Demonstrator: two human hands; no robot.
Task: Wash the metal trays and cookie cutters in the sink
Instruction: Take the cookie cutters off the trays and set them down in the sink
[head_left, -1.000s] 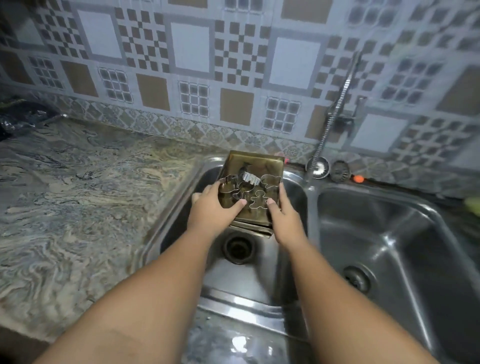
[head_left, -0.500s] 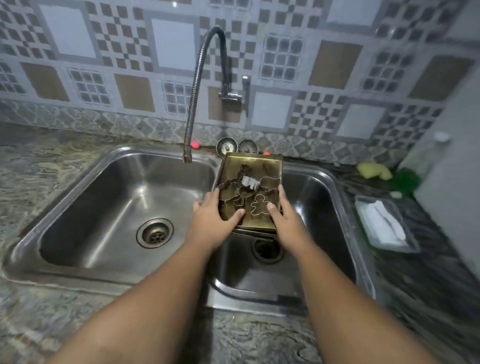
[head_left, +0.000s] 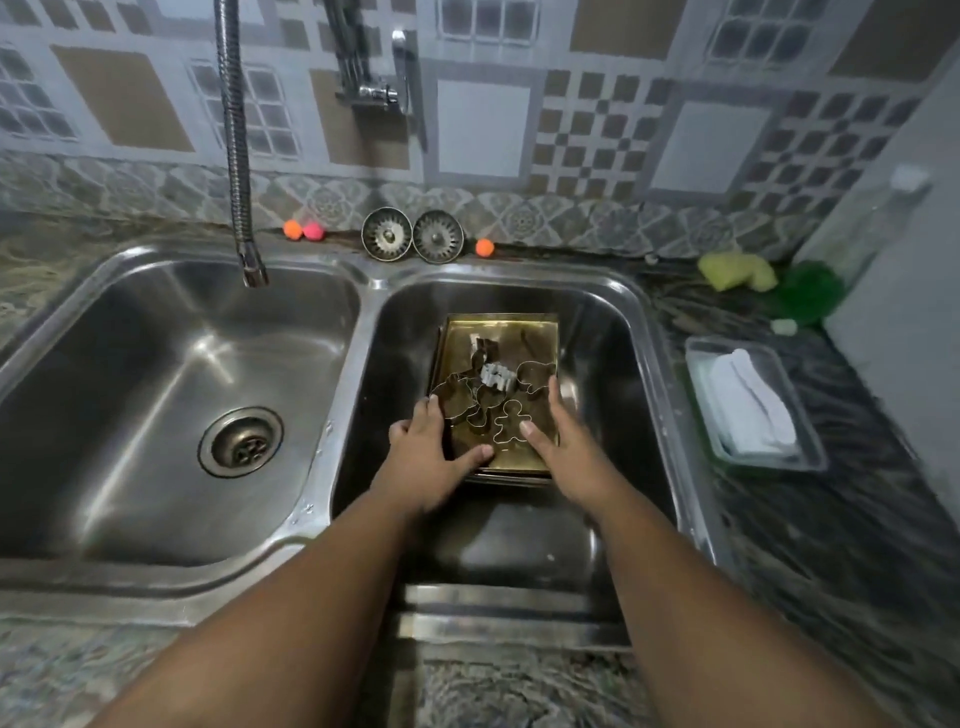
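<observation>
Under the top tray (head_left: 519, 332), the lower trays (head_left: 511, 477) show only near edges; their number is unclear. The faucet hose (head_left: 234, 130) leaves the top edge. The far-right bottle (head_left: 878, 223) is blurred.

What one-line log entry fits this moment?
place: right basin | left hand: holds trays, left edge | right hand: holds trays, right edge | cookie cutters: on trays | tap: over left basin

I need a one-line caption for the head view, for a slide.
Left hand and right hand hold stacked metal trays, cookie cutters on top, in the right sink basin.
</observation>
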